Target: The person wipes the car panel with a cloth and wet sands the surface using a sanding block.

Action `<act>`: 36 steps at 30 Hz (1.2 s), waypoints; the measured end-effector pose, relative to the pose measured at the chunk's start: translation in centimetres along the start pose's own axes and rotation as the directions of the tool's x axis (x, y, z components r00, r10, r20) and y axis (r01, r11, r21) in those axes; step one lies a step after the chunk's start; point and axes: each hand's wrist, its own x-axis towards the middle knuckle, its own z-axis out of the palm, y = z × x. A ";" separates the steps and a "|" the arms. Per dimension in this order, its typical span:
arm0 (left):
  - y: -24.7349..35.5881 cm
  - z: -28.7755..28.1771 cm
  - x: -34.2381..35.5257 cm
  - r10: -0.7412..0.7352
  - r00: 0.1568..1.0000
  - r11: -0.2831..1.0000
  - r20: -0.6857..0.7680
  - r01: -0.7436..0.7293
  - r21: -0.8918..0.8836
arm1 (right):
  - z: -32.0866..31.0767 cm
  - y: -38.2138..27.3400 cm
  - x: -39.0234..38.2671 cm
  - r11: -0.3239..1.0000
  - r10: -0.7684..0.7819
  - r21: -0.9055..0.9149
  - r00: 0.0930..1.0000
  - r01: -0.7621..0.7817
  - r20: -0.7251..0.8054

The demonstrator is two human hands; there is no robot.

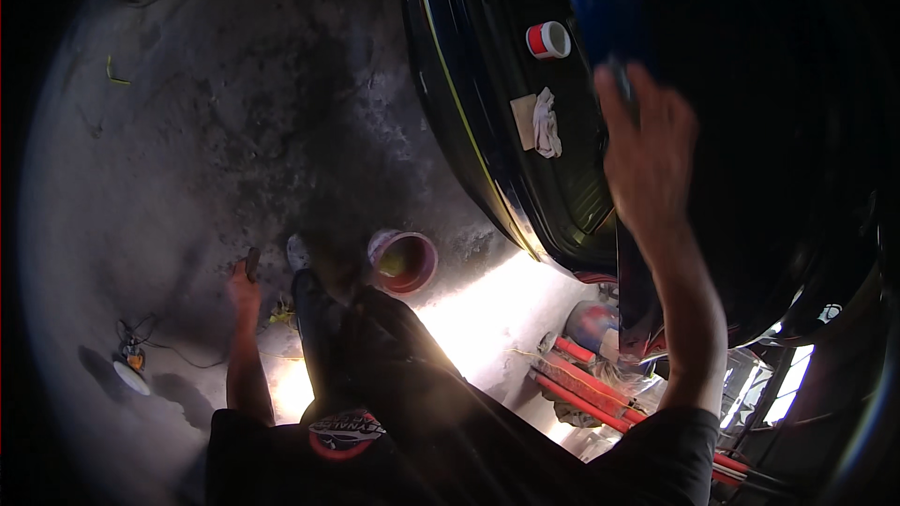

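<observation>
Person stands on stained, dusty concrete floor (pixel 187 131), sunlit patch near the feet. Left hand (pixel 244 283) hangs low, closed around a small dark object (pixel 252 262). Red bucket (pixel 405 260) just beyond the shoes. Farther: right hand (pixel 647 155), fingers spread, flat against dark blue car panel (pixel 609 0). White rag (pixel 546 122) lies inside the car.

A red bucket (pixel 405 262) stands on the stained concrete floor (pixel 234 112) beside red hoses (pixel 581 384).

Round red-and-white logo patch (pixel 346 431) on dark shirt at lower edge, red-and-white cylindrical can (pixel 548 39) inside dark car panel
</observation>
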 end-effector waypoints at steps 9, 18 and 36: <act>22.0 -8.0 11.0 0.083 0.940 0.926 -0.332 -0.196 -0.323 | 1.4 4.2 2.3 0.990 0.126 0.086 0.957 -0.107 -0.260; 63.2 -30.5 23.6 0.420 0.421 0.480 -0.804 -0.855 -0.197 | -5.1 -12.9 -19.0 0.282 0.570 0.716 0.712 -0.639 0.411; 65.8 -13.8 -11.5 0.619 0.108 0.269 -0.778 -0.960 0.081 | -1.6 -17.3 -39.0 0.160 0.523 0.783 0.724 -0.602 0.450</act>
